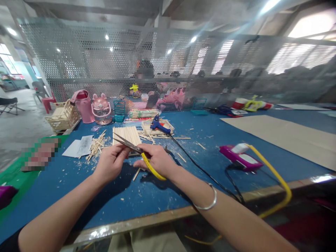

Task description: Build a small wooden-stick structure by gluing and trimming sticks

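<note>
Yellow-handled scissors (150, 165) are gripped in my right hand (159, 159), their dark blades pointing left across a flat panel of wooden sticks (126, 134). Right under the blades, my left hand (111, 161) is closed in a pinch at the panel's near edge. What its fingertips hold is hidden. Beside it, to the left, lies a pile of short wooden sticks (97, 143). Just behind my right hand a blue glue gun (159, 126) rests on a small wooden frame (169, 126), its black cord trailing right. A few loose sticks (137, 174) lie below my hands.
A purple power strip (240, 159) with a yellow cable sits at right, near brown sheet material (283, 136). At the back left stand a wooden crate (63, 117), a pink tumbler (85, 108) and a pink bottle (101, 110). A perforated metal screen (105, 63) borders the blue table (105, 206).
</note>
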`<control>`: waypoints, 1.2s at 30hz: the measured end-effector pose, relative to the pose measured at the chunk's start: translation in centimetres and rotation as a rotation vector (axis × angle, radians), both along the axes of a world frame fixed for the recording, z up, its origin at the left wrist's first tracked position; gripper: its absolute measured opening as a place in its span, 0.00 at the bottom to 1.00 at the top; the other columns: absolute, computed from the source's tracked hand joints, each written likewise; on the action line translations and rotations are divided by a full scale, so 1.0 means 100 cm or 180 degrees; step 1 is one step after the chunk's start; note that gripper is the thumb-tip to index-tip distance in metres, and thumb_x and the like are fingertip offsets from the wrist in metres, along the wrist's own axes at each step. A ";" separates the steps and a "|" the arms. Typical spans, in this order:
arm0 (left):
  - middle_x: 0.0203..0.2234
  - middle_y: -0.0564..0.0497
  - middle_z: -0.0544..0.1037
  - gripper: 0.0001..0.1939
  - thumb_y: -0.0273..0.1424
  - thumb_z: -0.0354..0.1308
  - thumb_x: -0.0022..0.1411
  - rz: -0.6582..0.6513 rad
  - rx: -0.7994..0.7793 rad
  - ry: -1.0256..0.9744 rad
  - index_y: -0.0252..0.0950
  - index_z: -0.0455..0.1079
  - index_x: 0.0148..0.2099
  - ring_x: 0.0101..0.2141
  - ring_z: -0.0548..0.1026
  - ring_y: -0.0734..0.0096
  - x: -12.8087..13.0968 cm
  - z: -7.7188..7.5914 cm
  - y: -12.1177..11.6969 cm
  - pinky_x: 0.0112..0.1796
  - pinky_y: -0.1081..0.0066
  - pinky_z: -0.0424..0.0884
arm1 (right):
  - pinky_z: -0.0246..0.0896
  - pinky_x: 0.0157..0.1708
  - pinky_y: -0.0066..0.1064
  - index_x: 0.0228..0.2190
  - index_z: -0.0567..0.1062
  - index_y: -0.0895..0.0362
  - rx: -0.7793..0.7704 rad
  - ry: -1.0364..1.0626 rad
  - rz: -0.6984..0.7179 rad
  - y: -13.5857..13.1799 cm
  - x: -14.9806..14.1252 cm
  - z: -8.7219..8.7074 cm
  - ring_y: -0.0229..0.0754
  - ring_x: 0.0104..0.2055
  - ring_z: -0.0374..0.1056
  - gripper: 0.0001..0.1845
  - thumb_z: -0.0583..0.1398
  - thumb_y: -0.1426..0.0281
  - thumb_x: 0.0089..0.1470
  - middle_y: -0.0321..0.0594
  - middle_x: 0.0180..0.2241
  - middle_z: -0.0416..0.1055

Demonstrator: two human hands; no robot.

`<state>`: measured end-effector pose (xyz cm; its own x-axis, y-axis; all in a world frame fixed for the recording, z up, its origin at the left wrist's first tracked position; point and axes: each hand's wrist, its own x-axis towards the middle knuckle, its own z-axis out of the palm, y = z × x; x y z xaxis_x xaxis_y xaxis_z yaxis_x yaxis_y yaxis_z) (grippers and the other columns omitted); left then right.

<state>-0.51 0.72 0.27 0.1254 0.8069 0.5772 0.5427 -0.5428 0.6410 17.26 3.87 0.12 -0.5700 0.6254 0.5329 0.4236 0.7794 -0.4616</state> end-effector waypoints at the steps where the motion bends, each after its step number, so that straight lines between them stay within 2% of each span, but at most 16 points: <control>1: 0.18 0.53 0.71 0.13 0.33 0.47 0.60 -0.0025 -0.0078 -0.0045 0.35 0.66 0.25 0.22 0.67 0.74 0.001 0.000 0.000 0.26 0.75 0.62 | 0.56 0.28 0.27 0.35 0.72 0.59 -0.0108 0.0051 -0.0005 0.000 -0.001 0.000 0.37 0.28 0.62 0.28 0.57 0.47 0.44 0.38 0.27 0.69; 4: 0.20 0.54 0.71 0.12 0.35 0.46 0.61 -0.0118 -0.0244 -0.0311 0.35 0.67 0.33 0.24 0.69 0.73 0.002 0.000 0.002 0.29 0.74 0.64 | 0.53 0.24 0.26 0.37 0.69 0.59 -0.0384 0.0269 -0.0078 0.001 -0.001 0.002 0.35 0.24 0.57 0.30 0.54 0.45 0.47 0.34 0.23 0.64; 7: 0.21 0.55 0.70 0.09 0.34 0.48 0.61 -0.0238 -0.0339 -0.0703 0.36 0.64 0.39 0.25 0.69 0.74 0.002 -0.002 0.004 0.30 0.73 0.64 | 0.54 0.26 0.28 0.39 0.66 0.58 -0.0350 0.0263 -0.0182 0.004 0.001 0.002 0.36 0.25 0.57 0.31 0.54 0.45 0.46 0.35 0.25 0.63; 11: 0.22 0.55 0.69 0.06 0.33 0.50 0.60 -0.0359 -0.0367 -0.1017 0.36 0.64 0.36 0.25 0.69 0.75 0.001 -0.003 0.005 0.30 0.74 0.65 | 0.58 0.38 0.35 0.42 0.65 0.59 -0.0162 0.0061 -0.0037 0.005 0.003 0.001 0.43 0.37 0.62 0.34 0.59 0.46 0.42 0.44 0.37 0.66; 14: 0.24 0.53 0.72 0.06 0.31 0.50 0.60 -0.0449 -0.0330 -0.1006 0.35 0.66 0.35 0.26 0.71 0.74 0.001 -0.004 0.004 0.31 0.73 0.67 | 0.58 0.42 0.38 0.44 0.65 0.59 -0.0016 0.0054 0.0058 0.003 0.001 -0.001 0.46 0.42 0.62 0.36 0.61 0.48 0.40 0.46 0.39 0.65; 21: 0.29 0.49 0.77 0.07 0.31 0.51 0.60 -0.0537 -0.0257 -0.1028 0.35 0.69 0.36 0.31 0.75 0.71 0.001 -0.009 0.005 0.35 0.71 0.70 | 0.58 0.42 0.39 0.44 0.65 0.60 0.0124 -0.0041 -0.0003 0.002 0.000 -0.001 0.47 0.41 0.62 0.36 0.64 0.50 0.38 0.46 0.38 0.65; 36: 0.27 0.51 0.77 0.05 0.27 0.52 0.58 -0.0406 -0.0014 -0.0966 0.35 0.69 0.33 0.29 0.74 0.74 0.001 -0.009 0.005 0.32 0.75 0.70 | 0.56 0.45 0.42 0.47 0.64 0.57 0.0108 -0.0099 -0.0028 -0.001 0.001 0.000 0.49 0.44 0.60 0.40 0.65 0.51 0.35 0.45 0.41 0.64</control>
